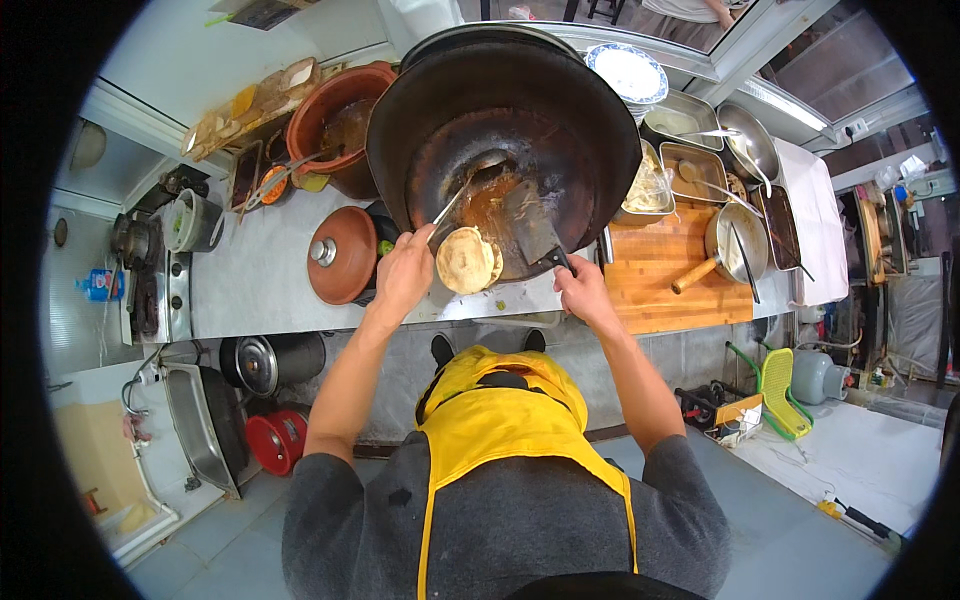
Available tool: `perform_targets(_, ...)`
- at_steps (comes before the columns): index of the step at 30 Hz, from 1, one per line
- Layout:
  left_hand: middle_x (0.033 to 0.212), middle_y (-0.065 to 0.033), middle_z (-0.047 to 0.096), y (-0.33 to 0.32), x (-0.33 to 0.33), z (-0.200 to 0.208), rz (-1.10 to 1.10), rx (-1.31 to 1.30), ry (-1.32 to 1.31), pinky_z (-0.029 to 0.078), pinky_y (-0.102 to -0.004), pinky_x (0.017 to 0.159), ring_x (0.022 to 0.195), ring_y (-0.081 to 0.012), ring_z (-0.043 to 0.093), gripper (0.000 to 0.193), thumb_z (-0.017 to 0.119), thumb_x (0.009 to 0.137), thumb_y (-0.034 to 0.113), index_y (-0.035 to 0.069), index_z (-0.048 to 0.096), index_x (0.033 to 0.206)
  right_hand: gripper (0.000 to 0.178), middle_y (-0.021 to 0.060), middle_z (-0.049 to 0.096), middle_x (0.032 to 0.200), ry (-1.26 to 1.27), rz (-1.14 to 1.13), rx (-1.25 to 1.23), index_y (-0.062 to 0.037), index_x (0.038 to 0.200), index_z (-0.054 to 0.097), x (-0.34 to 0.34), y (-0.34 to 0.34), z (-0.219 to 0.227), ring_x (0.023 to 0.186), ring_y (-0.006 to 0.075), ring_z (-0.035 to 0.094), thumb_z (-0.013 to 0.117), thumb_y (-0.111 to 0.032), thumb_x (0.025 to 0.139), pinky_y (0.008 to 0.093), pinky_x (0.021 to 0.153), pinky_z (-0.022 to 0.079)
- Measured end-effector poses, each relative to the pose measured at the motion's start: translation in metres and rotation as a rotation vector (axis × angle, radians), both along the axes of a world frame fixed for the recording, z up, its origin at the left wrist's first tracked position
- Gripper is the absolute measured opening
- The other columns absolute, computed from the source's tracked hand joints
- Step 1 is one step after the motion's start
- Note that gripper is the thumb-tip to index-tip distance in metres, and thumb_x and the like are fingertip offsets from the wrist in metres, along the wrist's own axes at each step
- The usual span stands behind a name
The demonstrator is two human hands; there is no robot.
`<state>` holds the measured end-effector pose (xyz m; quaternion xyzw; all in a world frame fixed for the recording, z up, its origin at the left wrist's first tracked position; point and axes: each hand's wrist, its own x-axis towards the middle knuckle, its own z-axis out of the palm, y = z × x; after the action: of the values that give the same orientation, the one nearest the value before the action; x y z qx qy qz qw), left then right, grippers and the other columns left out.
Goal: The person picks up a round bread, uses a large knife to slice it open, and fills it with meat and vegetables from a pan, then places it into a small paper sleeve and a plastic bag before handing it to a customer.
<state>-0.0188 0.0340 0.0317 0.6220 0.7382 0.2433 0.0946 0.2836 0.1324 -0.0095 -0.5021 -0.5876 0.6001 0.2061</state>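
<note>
My left hand (404,270) is closed round the handle of a metal ladle (452,204), whose bowl rests inside a big dark pot (600,130). In my right hand (584,290) is the black handle of a broad-bladed cleaver (532,226). Its blade reaches over the pot's near side, above a brown, wet-looking bottom. Between my hands, at the pot's near rim, round pale-brown flatbreads (466,260) lie stacked. Whether the cleaver's blade touches the pot's inner surface, I cannot tell.
A lidded brown clay pot (343,255) stands left of the big pot, with a larger clay pot (338,120) behind it. On the right are a wooden board (650,290), a wooden-handled saucepan (735,240), several metal trays (692,170) and blue-rimmed plates (627,72).
</note>
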Motion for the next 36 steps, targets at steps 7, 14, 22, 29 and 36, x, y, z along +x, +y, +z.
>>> perform_targets(7,0.098,-0.0244,0.062,0.0,0.015,-0.003,-0.002,-0.014,-0.098,0.05,-0.0476,0.077,0.09,-0.0416,0.062,0.036,0.052,0.089,0.006,0.002,0.057,0.125,0.023,0.0072,0.061,0.066,-0.058,-0.028,0.126,0.0011,0.101,0.062,-0.024,-0.018,-0.012,0.059,0.0143,0.057,0.056,-0.02,0.093,0.0332,0.056,0.047)
perform_targets(14,0.094,-0.0232,0.063,-0.009,0.026,0.03,-0.015,-0.161,0.045,0.053,-0.0472,0.068,0.08,-0.0402,0.064,0.038,0.053,0.085,0.003,0.003,0.059,0.123,0.029,0.0122,0.063,0.072,-0.057,-0.205,0.037,0.0047,0.108,0.059,-0.019,-0.01,-0.008,0.059,0.0196,0.064,0.058,-0.021,0.094,0.0348,0.05,0.05)
perform_targets(22,0.109,-0.0053,0.063,0.003,0.072,0.031,-0.075,-0.353,-1.125,0.052,-0.0273,0.066,0.084,-0.0109,0.064,0.041,0.057,0.099,0.021,0.0,0.055,0.133,0.053,0.0185,0.062,0.105,0.212,-0.127,0.011,0.0063,0.136,0.045,-0.035,-0.046,0.045,0.088,0.0224,0.063,0.061,-0.024,0.096,0.0337,0.073,0.054)
perform_targets(29,0.103,-0.0081,0.068,-0.014,0.058,-0.015,0.075,-0.05,-0.548,0.051,-0.0274,0.068,0.082,-0.0139,0.064,0.039,0.059,0.098,0.024,-0.002,0.057,0.126,0.041,0.021,0.063,0.088,-0.349,0.182,0.694,-0.0044,0.128,0.057,-0.015,-0.007,0.038,0.078,0.0441,0.062,0.057,-0.011,0.088,0.0519,0.07,0.049)
perform_targets(36,0.086,-0.0013,0.062,-0.039,0.023,-0.075,0.553,-0.304,-1.447,0.048,-0.0238,0.062,0.075,-0.0093,0.06,0.021,0.06,0.097,0.027,0.007,0.061,0.106,0.04,0.0169,0.061,0.084,-0.631,0.42,0.714,-0.0072,0.123,0.062,0.023,-0.027,0.07,0.073,0.0365,0.064,0.059,-0.01,0.084,0.0483,0.064,0.052)
